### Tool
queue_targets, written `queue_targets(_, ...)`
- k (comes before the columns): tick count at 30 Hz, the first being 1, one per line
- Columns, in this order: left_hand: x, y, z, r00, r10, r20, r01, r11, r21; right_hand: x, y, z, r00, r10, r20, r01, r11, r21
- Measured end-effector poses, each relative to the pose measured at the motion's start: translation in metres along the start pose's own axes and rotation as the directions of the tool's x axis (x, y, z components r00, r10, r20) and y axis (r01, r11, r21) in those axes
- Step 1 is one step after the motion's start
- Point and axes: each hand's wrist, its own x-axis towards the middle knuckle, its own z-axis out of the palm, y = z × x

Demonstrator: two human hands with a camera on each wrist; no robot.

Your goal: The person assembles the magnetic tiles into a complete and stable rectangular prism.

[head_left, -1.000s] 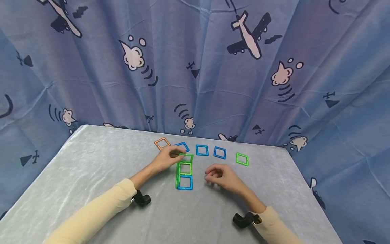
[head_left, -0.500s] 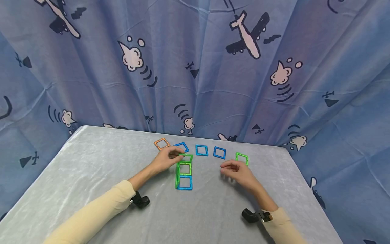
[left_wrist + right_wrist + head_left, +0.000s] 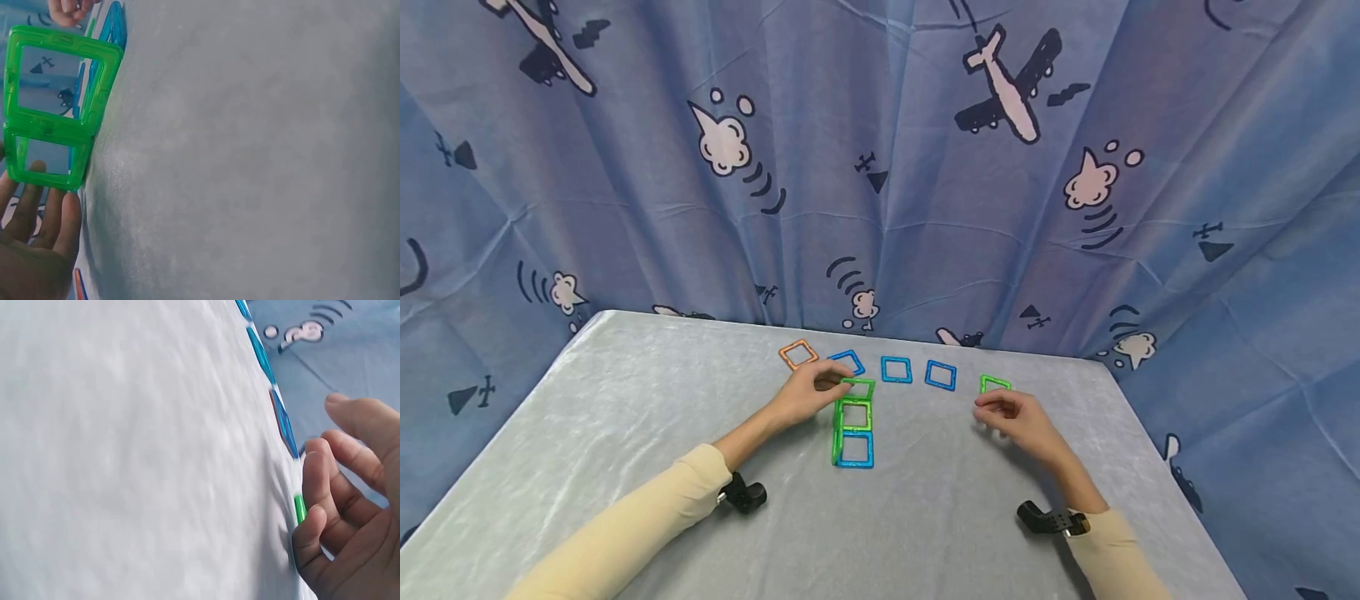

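In the head view, several magnetic tiles form a joined piece. A green tile (image 3: 857, 429) and a blue tile (image 3: 855, 465) lie flat in it, with green tiles (image 3: 837, 443) upright along the left side. My left hand (image 3: 807, 392) pinches the raised green tile (image 3: 873, 389) at the far end; in the left wrist view its fingers (image 3: 57, 215) reach that tile's edge. Over a loose green tile (image 3: 996, 380) hovers my right hand (image 3: 1021, 423), its fingers loosely bent and holding nothing. The hand covers the tile's near part.
Along the back of the grey cloth-covered table (image 3: 700, 533) lie an orange tile (image 3: 792, 344), a blue tile (image 3: 858, 362) partly behind the left hand, and two more blue tiles, one in the middle (image 3: 897, 359) and one farther right (image 3: 941, 364). A patterned curtain (image 3: 820, 150) hangs behind.
My right hand has moved right, away from the joined tiles, to the loose green tile, and now overlaps it. The left hand has stayed in place at the raised green tile.
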Motion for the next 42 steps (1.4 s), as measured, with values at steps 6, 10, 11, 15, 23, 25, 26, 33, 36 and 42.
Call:
queue_targets(6,-0.001,0.001,-0.001,1.0,-0.004,0.001,0.004,1.0,0.015,-0.001,0.013,-0.016,0.998,-0.055,-0.021,0.054,0.996,-0.07)
queue_targets(10,-0.001,0.002,-0.001,1.0,0.002,-0.002,-0.002,1.0,0.02,-0.001,0.019,-0.022,0.996,-0.073,-0.044,0.069,0.993,-0.093)
queue_targets(11,-0.001,0.001,-0.001,1.0,0.005,-0.002,-0.005,1.0,0.019,-0.001,0.02,-0.023,0.996,-0.072,-0.051,0.066,0.992,-0.103)
queue_targets(15,-0.001,0.001,-0.001,1.0,0.01,-0.002,-0.01,1.0,0.018,0.002,0.022,-0.026,0.996,-0.06,-0.071,0.048,0.987,-0.156)
queue_targets(23,-0.001,0.003,-0.002,1.0,0.001,-0.004,-0.001,1.0,0.013,0.005,0.026,-0.033,0.996,-0.041,-0.074,0.026,0.982,-0.188)
queue_targets(25,-0.001,0.003,-0.002,1.0,-0.003,-0.004,0.003,1.0,0.012,0.006,0.029,-0.035,0.997,-0.031,-0.073,0.017,0.982,-0.19)
queue_targets(26,-0.001,0.003,-0.002,1.0,-0.003,-0.004,0.003,1.0,0.016,0.006,0.03,-0.035,0.997,-0.026,-0.073,0.012,0.981,-0.195)
queue_targets(33,0.0,0.006,0.0,1.0,-0.002,0.007,0.002,1.0,0.019,0.011,0.038,-0.036,0.996,-0.022,-0.088,-0.002,0.965,-0.262)
queue_targets(36,0.0,0.006,0.0,1.0,-0.005,0.012,0.005,1.0,0.017,0.014,0.041,-0.036,0.995,-0.026,-0.098,-0.003,0.957,-0.289)
queue_targets(42,0.0,0.005,-0.002,1.0,-0.017,0.014,0.016,1.0,0.018,0.018,0.044,-0.038,0.995,-0.029,-0.099,0.0,0.959,-0.284)
